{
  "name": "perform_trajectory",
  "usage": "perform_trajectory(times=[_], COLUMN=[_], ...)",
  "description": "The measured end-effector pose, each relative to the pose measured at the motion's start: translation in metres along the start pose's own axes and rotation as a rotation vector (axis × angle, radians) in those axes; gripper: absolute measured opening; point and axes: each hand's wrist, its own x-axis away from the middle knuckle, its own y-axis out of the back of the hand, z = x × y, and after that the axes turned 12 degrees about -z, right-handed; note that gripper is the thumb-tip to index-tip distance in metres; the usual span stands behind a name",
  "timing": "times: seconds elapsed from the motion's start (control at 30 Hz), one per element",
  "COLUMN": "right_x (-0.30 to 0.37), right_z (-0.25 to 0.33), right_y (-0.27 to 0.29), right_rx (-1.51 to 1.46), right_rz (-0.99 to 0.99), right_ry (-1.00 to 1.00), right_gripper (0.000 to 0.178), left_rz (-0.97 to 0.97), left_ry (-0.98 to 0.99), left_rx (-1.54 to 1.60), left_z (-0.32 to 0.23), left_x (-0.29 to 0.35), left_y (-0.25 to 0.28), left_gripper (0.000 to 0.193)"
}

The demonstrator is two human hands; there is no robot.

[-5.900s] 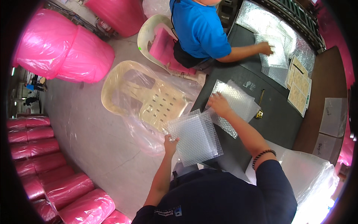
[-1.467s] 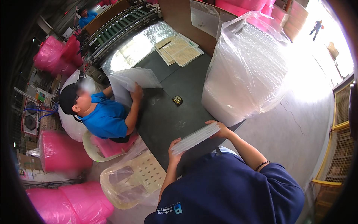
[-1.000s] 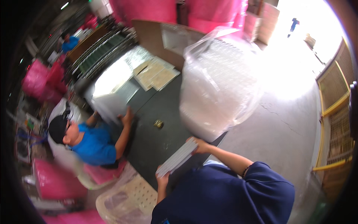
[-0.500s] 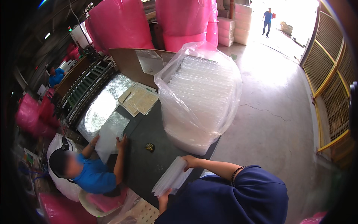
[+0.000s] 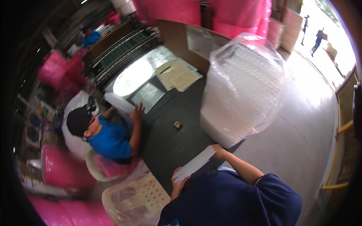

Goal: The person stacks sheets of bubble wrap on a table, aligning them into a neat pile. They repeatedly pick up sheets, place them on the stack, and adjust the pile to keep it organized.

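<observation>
Between my two hands is a thin stack of translucent bubble-wrap sheets [image 5: 195,164], held by its ends over the dark table's near edge. My left hand [image 5: 178,181] grips its lower-left end, and my right hand [image 5: 218,151] is closed on the upper-right end. Just beyond my right hand stands a large clear plastic bag [image 5: 245,86] packed with many more bubble-wrap sheets. A roll of tape [image 5: 177,125], small and dark yellow, lies on the black tabletop [image 5: 162,139].
Left of the table sits a co-worker in a blue shirt [image 5: 111,137], handling a translucent sheet [image 5: 120,103]. Tan boards [image 5: 179,74] and a bubble-wrap sheet [image 5: 148,97] lie farther back. Near me is a plastic-covered cream chair [image 5: 151,188]. Pink rolls [image 5: 241,17] stand behind.
My view has swung left, so the scene sits farther right. The stack in my hands is now seen more edge-on. The co-worker has lifted the sheet and tilted it.
</observation>
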Motion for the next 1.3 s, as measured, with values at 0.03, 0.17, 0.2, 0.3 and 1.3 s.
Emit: perform_trajectory(times=[0.03, 0.17, 0.2, 0.3, 1.3], right_x=[0.004, 0.007, 0.005, -0.003, -0.005], right_z=[-0.02, -0.022, -0.018, -0.01, -0.009], right_y=[-0.005, -0.006, -0.003, 0.0, -0.006], right_rx=[0.043, 0.106, 0.158, 0.174, -0.038], right_rz=[0.0, 0.017, 0.039, 0.087, 0.263], right_ry=[0.0, 0.19, 0.219, 0.207, 0.031], right_gripper=[0.046, 0.022, 0.023, 0.033, 0.052], left_rz=[-0.01, 0.093, 0.106, 0.126, 1.189], left_ry=[-0.029, -0.118, -0.131, -0.105, -0.444], left_rx=[0.018, -0.197, -0.258, -0.274, 0.781], left_z=[-0.012, 0.045, 0.049, 0.063, -0.467], left_x=[0.0, -0.008, -0.009, -0.013, 0.009], left_y=[-0.002, 0.02, 0.022, 0.025, -0.018], left_gripper=[0.041, 0.035, 0.034, 0.032, 0.033])
